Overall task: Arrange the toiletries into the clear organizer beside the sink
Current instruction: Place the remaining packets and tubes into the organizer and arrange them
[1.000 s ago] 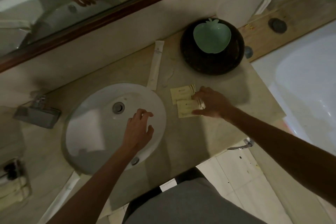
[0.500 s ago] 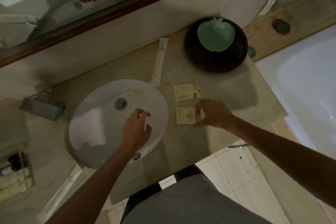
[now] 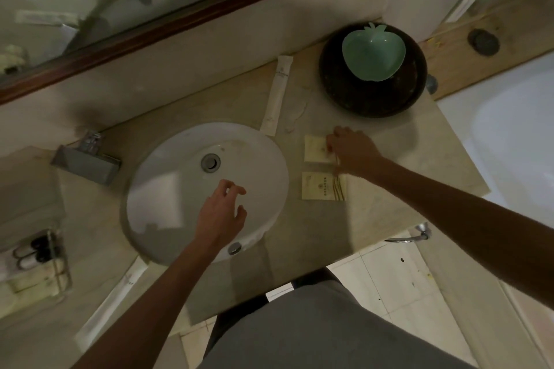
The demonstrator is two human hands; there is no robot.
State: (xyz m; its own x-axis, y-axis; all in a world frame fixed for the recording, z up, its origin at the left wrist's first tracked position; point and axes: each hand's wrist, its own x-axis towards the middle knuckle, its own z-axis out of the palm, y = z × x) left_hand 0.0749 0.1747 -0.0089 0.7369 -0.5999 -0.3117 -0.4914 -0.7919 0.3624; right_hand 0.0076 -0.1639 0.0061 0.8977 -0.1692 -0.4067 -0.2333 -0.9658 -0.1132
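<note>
Where beige counter (image 3: pixel 344 237) (dim) meets mirror (image 3: pixel 90 9), left hand (image 3: pixel 220 216) loose, right hand (image 3: pixel 350 150) touching sachet (image 3: pixel 314 148)

right hand (image 3: pixel 352 151) hides far sachet (image 3: pixel 316 149) edge; grip unclear

Small dark logo and one line of spaced lettering on near sachet (image 3: pixel 323 186), too small to read. Faint mark on far sachet (image 3: pixel 317 148), illegible. Dark print partway along long white packet (image 3: pixel 277 93) by far sink edge, blurred. No numbers or signs legible anywhere.
</note>
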